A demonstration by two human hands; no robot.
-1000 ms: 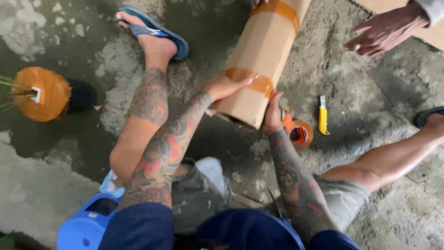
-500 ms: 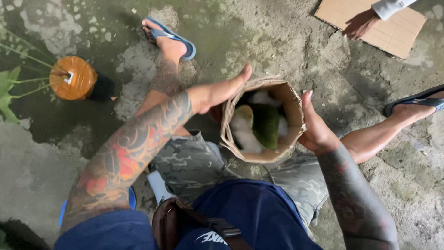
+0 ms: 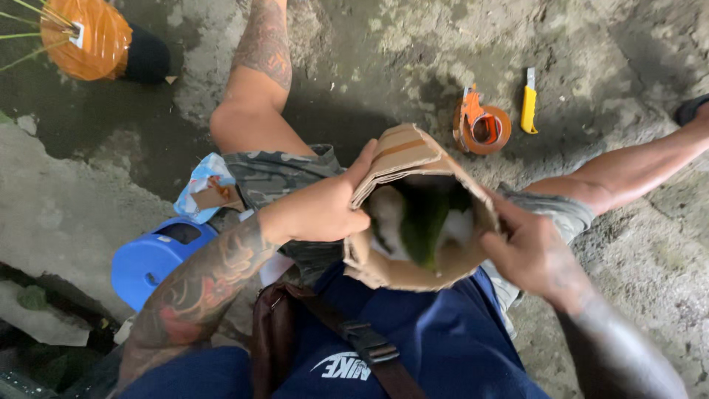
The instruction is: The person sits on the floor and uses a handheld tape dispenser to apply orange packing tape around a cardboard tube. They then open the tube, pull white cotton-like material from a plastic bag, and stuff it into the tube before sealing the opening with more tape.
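Observation:
I sit on the ground with a brown cardboard tube-like box (image 3: pixel 402 155) stood upright between my legs, its open end facing me. Inside it I see green leaves (image 3: pixel 425 222) and white padding. My left hand (image 3: pixel 317 210) grips the left flap of the opening. My right hand (image 3: pixel 528 247) holds the right rim. An orange tape dispenser (image 3: pixel 481 125) and a yellow utility knife (image 3: pixel 529 105) lie on the concrete beyond the box.
An orange wrapped ball with green stems (image 3: pixel 77 37) lies at the top left. A blue plastic stool (image 3: pixel 151 258) is under my left side, with a crumpled packet (image 3: pixel 207 191) beside it. A brown bag strap (image 3: pixel 354 332) crosses my chest.
The box went from lying taped on the ground to standing upright with its open end toward me, drawn closer. Both hands moved to its rim. Another person's hand and cardboard sheet left view.

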